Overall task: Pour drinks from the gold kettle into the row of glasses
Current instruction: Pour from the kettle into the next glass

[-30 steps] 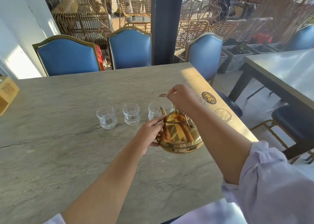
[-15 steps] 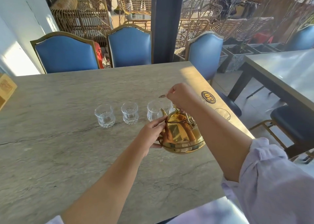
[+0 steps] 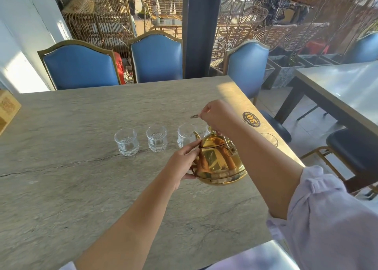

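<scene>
- Barely anything has shifted over the last second: the gold kettle (image 3: 219, 161) hangs in much the same spot, lifted off the tabletop (image 3: 81, 187), just on my side of the row of glasses.
- My right hand (image 3: 218, 116) is closed on the kettle's handle above the lid, carrying it; my left hand (image 3: 182, 163) rests against the kettle's left flank, fingers (image 3: 191, 147) curled loosely to steady it, not clamped.
- The spout (image 3: 196, 135) points up and away from me, towards the third glass (image 3: 185, 137) just beyond the kettle; the kettle sits close to level, as it did a moment ago.
- Left of the kettle, the first glass (image 3: 126, 141) and second glass (image 3: 156, 138) look empty; another glass (image 3: 269, 139) shows past the kettle's right side.
- No stream is visible, so I judge pouring has not begun. Holding steady means the tilt comes next, and the spout needs lining up over a rim first.
</scene>
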Tool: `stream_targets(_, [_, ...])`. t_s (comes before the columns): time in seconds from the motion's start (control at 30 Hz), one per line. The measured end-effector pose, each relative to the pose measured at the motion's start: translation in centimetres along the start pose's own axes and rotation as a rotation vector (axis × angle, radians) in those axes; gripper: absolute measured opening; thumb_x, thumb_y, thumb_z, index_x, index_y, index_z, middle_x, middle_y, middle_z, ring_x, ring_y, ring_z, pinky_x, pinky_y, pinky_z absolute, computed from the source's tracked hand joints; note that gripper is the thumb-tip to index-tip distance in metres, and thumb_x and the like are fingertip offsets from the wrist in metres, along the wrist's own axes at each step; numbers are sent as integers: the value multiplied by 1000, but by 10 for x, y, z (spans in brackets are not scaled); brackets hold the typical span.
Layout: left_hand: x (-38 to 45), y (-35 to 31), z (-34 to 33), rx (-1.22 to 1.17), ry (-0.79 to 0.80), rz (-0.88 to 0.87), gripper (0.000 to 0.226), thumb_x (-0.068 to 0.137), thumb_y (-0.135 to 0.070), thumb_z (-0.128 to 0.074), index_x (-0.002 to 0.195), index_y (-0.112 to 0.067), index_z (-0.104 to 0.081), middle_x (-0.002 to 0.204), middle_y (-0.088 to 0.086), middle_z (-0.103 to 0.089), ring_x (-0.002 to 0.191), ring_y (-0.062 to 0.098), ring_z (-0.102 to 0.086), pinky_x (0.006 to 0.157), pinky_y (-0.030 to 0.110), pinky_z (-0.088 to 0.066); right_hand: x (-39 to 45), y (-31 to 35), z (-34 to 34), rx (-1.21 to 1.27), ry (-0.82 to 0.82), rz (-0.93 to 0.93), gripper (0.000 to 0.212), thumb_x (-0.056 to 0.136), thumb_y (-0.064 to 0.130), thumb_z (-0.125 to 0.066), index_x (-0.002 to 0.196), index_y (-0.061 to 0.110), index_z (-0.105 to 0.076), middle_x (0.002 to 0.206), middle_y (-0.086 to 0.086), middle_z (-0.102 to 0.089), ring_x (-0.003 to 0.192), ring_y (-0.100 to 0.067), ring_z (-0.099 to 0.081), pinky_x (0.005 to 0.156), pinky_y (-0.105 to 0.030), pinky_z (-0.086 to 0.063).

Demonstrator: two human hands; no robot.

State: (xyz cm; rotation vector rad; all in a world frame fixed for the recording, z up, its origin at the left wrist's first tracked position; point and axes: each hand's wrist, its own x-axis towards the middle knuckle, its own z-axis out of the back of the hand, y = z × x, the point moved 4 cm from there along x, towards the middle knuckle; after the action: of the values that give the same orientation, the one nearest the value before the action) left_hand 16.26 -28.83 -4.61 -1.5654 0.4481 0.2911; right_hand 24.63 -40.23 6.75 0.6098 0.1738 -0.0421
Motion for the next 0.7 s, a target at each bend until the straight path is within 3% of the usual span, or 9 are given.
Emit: stream_targets(0.7, [6, -1, 1, 5, 6, -4, 30, 102, -33, -55, 127, -49, -63, 99, -3, -73, 97, 23, -73, 88, 52, -60, 6, 4, 2, -61, 25, -7, 32, 98, 28, -56, 112, 2, -67, 74, -10, -61, 52, -19, -49, 45, -26, -38])
